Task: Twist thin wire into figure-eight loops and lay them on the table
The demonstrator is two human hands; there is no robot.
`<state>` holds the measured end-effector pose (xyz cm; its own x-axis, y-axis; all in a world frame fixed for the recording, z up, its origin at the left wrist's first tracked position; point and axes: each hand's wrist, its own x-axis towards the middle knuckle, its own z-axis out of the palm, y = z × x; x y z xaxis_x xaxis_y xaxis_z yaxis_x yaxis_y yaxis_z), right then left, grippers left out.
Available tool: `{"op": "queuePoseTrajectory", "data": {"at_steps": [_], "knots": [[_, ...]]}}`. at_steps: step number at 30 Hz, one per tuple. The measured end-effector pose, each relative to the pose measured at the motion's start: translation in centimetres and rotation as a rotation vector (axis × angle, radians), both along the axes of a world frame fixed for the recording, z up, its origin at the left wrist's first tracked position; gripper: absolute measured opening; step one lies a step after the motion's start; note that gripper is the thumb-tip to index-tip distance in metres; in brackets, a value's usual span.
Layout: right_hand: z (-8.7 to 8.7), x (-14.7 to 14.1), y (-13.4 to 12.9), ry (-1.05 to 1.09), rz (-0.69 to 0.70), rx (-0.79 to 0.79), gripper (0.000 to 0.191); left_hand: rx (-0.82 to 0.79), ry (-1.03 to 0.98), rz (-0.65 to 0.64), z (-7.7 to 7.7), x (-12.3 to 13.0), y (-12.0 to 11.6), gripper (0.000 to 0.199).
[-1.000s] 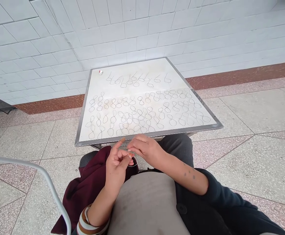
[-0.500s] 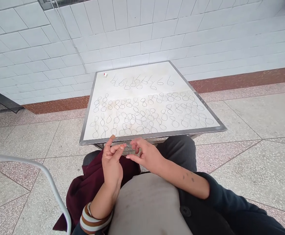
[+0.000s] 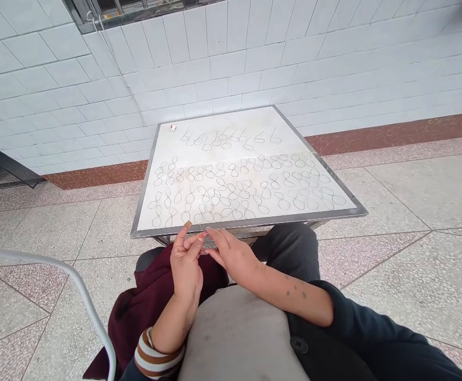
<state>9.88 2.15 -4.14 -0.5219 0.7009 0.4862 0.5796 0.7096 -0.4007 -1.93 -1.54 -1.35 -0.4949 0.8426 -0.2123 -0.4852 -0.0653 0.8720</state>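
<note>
A thin wire loop is pinched between the thumb and fingers of my left hand, just in front of the table's near edge. My right hand meets it from the right, its fingertips closed in at the same wire; the exact contact is too small to make out. Beyond the hands stands a white table with a metal rim. Several wire figure-eight shapes lie in rows on its nearer half, and several single-loop wires with a straight tail lie farther back.
A small white and red object sits at the table's far left corner. The table stands by a tiled wall. A pale curved metal tube is at the left. Dark red cloth lies over my left leg.
My right hand has moved left, and its fingers have closed in on the wire at my left fingertips. The view has shifted slightly.
</note>
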Motion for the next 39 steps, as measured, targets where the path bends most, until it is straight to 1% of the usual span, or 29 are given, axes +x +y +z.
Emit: {"op": "queuePoseTrajectory", "data": {"at_steps": [7,12,19,22,24,25,26,28,31,34,36,39], "knots": [[-0.7,0.2,0.3,-0.008,0.008,0.05,0.042,-0.021,0.058,-0.035,-0.2,-0.2,0.2,0.056],[-1.1,0.3,0.4,0.013,0.028,0.056,0.046,-0.029,0.146,-0.045,-0.5,-0.3,0.3,0.054],[-1.3,0.4,0.6,0.052,0.067,-0.023,0.05,-0.025,0.257,-0.101,-0.8,-0.6,0.5,0.052],[-1.2,0.5,0.7,0.15,0.149,-0.152,0.052,-0.013,0.26,-0.12,-0.7,-0.7,0.5,0.051],[-0.9,0.7,0.9,0.255,0.188,-0.277,0.047,-0.017,0.256,-0.126,-0.5,-0.7,0.5,0.052],[-0.7,0.9,1.0,0.303,0.191,-0.329,0.042,-0.023,0.262,-0.132,-0.5,-0.6,0.5,0.053],[-0.5,1.0,1.1,0.344,0.185,-0.361,0.034,-0.03,0.273,-0.141,-0.4,-0.6,0.4,0.053],[-0.1,1.3,1.3,0.401,0.171,-0.372,0.021,-0.051,0.305,-0.169,-0.2,-0.5,0.3,0.054],[0.2,1.5,1.5,0.472,0.165,-0.384,0.02,-0.077,0.361,-0.226,0.0,-0.4,0.1,0.053],[0.1,1.7,1.6,0.532,0.182,-0.469,0.018,-0.077,0.386,-0.261,0.1,-0.4,0.0,0.054],[0.1,1.8,1.6,0.532,0.2,-0.497,0.018,-0.075,0.378,-0.276,0.1,-0.5,-0.1,0.056],[0.2,2.0,1.7,0.49,0.187,-0.428,0.019,-0.079,0.375,-0.298,0.2,-0.7,0.0,0.059]]}}
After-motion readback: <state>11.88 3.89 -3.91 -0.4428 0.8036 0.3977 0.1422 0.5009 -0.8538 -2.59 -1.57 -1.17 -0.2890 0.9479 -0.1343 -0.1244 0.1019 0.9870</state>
